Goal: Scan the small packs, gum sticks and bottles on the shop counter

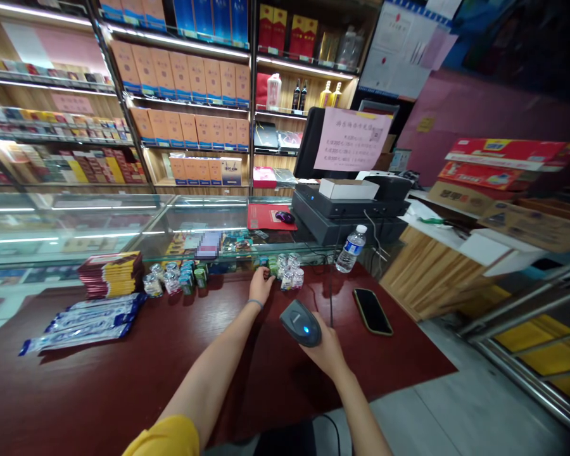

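Little jars (286, 279) left of the water bottle (350, 251) seem to be getting picked by the left hand (261, 285) (its fingers' grip can't be told), while the scanner (298, 322), nearer than the bottle, is clamped in the right hand's (329, 351) fingers, and a careful pinch seems needed.

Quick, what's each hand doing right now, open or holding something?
Left hand: fingers curled beside the small containers; grip can't be told.
Right hand: closed around the scanner.

The scanner (293, 318) is dark grey with a blue light (306, 329), the table (171, 354) dark red, the sleeve (168, 437) yellow, and the cabinet (420, 272) wood-striped.
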The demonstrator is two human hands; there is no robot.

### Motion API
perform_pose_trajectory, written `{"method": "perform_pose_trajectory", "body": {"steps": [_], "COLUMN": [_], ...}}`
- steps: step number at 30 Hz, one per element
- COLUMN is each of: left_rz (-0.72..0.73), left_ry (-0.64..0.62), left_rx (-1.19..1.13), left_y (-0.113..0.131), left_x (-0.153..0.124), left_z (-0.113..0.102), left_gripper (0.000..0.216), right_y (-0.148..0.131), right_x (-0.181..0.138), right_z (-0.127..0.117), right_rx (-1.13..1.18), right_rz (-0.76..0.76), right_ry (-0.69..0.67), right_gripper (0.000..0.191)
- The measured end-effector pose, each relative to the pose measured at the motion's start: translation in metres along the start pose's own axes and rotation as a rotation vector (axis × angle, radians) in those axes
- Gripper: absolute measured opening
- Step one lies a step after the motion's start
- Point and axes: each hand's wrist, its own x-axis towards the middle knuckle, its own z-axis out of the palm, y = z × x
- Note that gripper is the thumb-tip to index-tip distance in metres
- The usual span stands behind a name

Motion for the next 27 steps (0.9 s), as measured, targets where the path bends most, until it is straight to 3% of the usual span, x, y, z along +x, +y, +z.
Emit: {"method": "perform_pose_trajectory", "body": {"steps": [3, 6, 9, 14, 18, 22, 27], "left_rz": [-0.007, -0.019, -0.108, -0.360, -0.516, -0.581, -0.614], "left_ry": [-0.001, 0.019, 0.006, -0.030, 0.017, 0.069, 0.113], "left_rx": [-0.100, -0.233, -0.365, -0.646, -0.931, -1.098, -1.161], "left_y": [0.003, 0.006, 0.011, 0.019, 0.018, 0.013, 0.008], "left_x": [-0.008, -0.022, -0.042, -0.072, -0.080, -0.079, -0.076], "left_z": [-0.007, -0.030, -0.070, -0.157, -0.208, -0.228, -0.231], "left_gripper": [0.020, 0.024, 0.031, 0.042, 0.033, 0.019, 0.017], "right_y": [-0.002, -0.005, -0.010, -0.020, -0.027, -0.034, -0.042], "right_x": [0.000, -0.002, -0.002, -0.001, -0.003, -0.007, -0.011], "right_z": [0.001, 0.004, 0.011, 0.033, 0.058, 0.079, 0.090], "right_rx": [-0.027, -0.051, -0.077, -0.123, -0.161, -0.208, -0.265], "right_rz": [0.011, 0.029, 0.030, -0.090, -0.213, -0.318, -0.426], "right_ry": [0.004, 0.033, 0.050, -0.020, -0.118, -0.170, -0.197], "right_gripper": [0.036, 0.037, 0.037, 0.038, 0.043, 0.049, 0.052]}}
